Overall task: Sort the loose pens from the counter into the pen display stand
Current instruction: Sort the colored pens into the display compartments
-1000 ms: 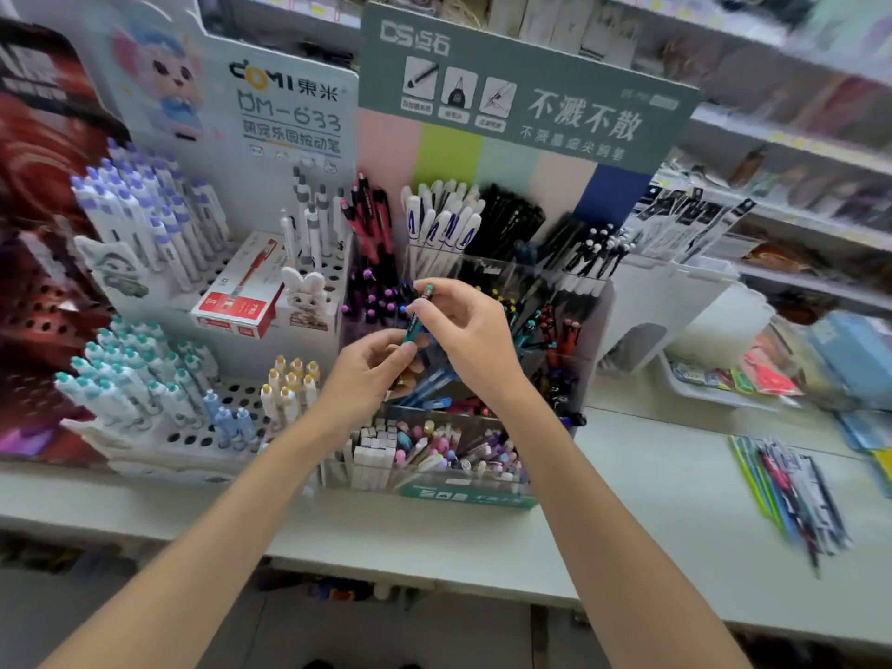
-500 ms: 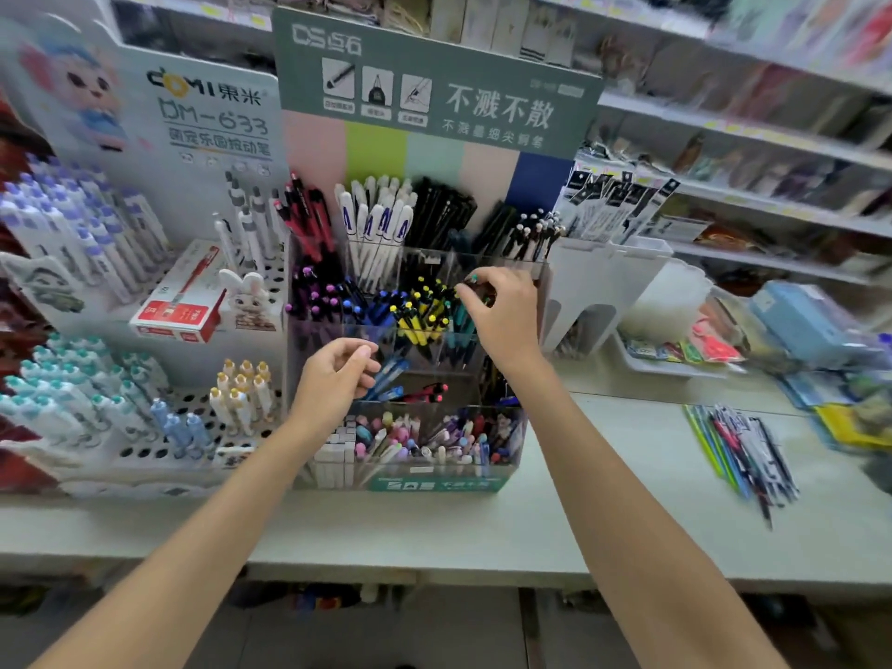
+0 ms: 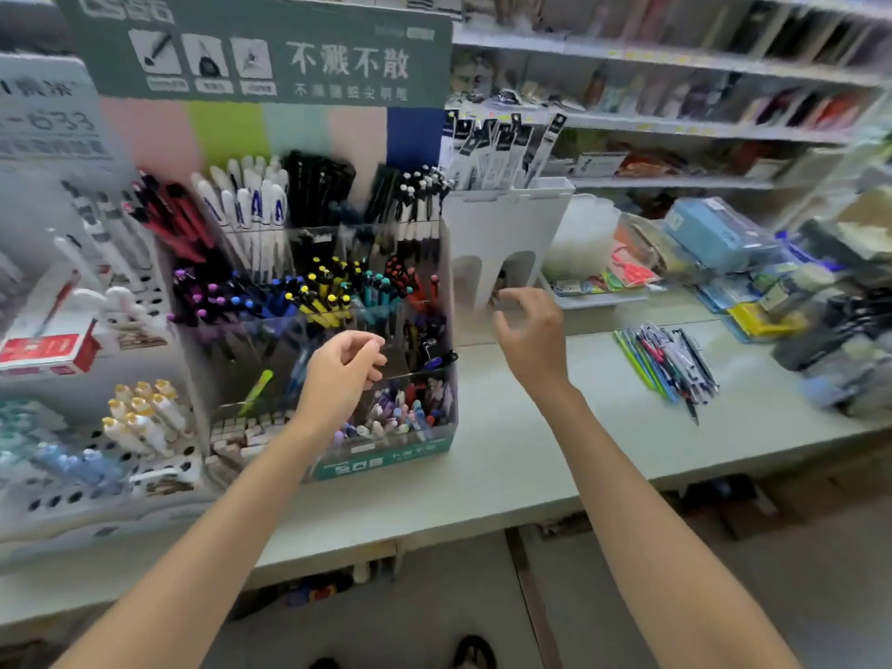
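Observation:
The clear tiered pen display stand [image 3: 386, 456] with a green sign stands on the counter, its compartments full of coloured pens. A loose pile of pens [image 3: 668, 364] lies on the counter to the right. My left hand [image 3: 340, 374] hovers in front of the stand's middle tier, fingers loosely curled and holding nothing. My right hand [image 3: 531, 335] hangs in the air just right of the stand, between it and the pile, fingers relaxed and empty.
A white pen rack [image 3: 120, 427] and a red box [image 3: 43, 352] sit left of the stand. A white holder [image 3: 502, 234] stands behind my right hand. Stationery packs [image 3: 719, 239] crowd the counter's far right. Shelves [image 3: 675, 123] run along the back.
My right hand let go of a teal pen in the stand's upper tier and drew away to the right, now empty. The view has swung right. My left hand stayed before the stand.

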### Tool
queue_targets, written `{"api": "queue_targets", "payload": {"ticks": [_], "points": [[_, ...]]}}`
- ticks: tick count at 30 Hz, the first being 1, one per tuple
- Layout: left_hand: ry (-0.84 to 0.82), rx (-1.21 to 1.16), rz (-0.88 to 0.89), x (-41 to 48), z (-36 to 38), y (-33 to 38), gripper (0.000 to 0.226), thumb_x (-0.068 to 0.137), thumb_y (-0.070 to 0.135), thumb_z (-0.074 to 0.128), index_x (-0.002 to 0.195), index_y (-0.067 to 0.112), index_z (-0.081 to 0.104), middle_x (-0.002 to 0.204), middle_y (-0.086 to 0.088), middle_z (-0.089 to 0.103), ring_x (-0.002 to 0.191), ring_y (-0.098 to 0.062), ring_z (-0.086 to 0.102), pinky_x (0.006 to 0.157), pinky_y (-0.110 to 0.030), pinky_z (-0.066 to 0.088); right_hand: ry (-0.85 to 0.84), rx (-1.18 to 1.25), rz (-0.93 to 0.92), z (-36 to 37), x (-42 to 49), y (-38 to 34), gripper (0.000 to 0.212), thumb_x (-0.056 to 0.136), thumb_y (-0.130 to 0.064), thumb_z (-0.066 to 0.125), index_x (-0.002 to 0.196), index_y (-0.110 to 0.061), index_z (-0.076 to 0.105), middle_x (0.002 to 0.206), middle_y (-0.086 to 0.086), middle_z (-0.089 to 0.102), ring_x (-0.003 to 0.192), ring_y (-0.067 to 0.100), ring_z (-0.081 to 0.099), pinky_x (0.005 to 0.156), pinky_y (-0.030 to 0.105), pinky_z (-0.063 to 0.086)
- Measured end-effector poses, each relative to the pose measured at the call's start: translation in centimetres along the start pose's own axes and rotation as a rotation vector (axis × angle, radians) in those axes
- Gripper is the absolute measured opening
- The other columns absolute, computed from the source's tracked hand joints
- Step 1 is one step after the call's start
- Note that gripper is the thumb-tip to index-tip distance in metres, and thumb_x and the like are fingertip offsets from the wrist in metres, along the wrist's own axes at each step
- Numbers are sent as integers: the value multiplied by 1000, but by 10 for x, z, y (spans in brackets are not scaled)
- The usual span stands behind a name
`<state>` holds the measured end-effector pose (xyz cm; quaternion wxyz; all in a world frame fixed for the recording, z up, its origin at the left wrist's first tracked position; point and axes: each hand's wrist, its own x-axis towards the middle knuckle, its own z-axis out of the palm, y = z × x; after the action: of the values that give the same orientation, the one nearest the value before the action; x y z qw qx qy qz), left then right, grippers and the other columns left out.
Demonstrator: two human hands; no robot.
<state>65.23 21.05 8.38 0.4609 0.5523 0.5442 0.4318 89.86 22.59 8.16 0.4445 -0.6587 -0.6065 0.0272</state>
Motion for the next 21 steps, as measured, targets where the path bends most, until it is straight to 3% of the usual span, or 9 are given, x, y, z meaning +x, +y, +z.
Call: {"api": "queue_targets", "payload": {"ticks": [4,7,10,13,18,21], "points": [[-153,132,44,-6,77,5,13,101,16,51,104,13,64,89,-2,68,74,-13,62,66,-21,51,-207,-209,284,-55,-24,92,30,85,-14,65,115,-13,68,117,8,65,114,29,54,100,43,39],[-300,287,42,-5,155,-3,10,98,12,54,100,12,63,83,-2,65,72,-19,60,63,-28,46,-355,-315,420,-102,-43,163,34,87,-24,65,121,-17,65,126,9,62,121,29,52,102,43,39],[-361,434,33,-3,234,-17,10,95,16,58,91,24,63,81,0,65,72,-20,62,62,-28,44,-428,-371,456,-148,-58,223,37,92,-29,63,127,-17,61,133,8,57,126,28,49,104,42,37],[-392,526,20,-5,306,-30,9,95,21,58,97,20,66,86,-2,66,81,-22,64,65,-29,43,-463,-370,471,-185,-63,275,38,94,-30,59,131,-20,58,137,5,54,128,28,46,104,42,34],[-413,525,-79,-4,394,-34,11,98,23,54,102,18,63,96,-4,66,88,-22,65,61,-26,43,-479,-349,491,-223,-47,343,36,94,-28,58,130,-20,58,133,7,55,125,28,44,103,42,34],[-382,482,-126,17,441,-37,12,96,20,56,103,16,65,104,-9,69,94,-25,65,71,-30,46,-464,-332,512,-231,-25,380,34,93,-26,59,127,-19,59,131,8,54,124,28,45,103,42,34]]}}
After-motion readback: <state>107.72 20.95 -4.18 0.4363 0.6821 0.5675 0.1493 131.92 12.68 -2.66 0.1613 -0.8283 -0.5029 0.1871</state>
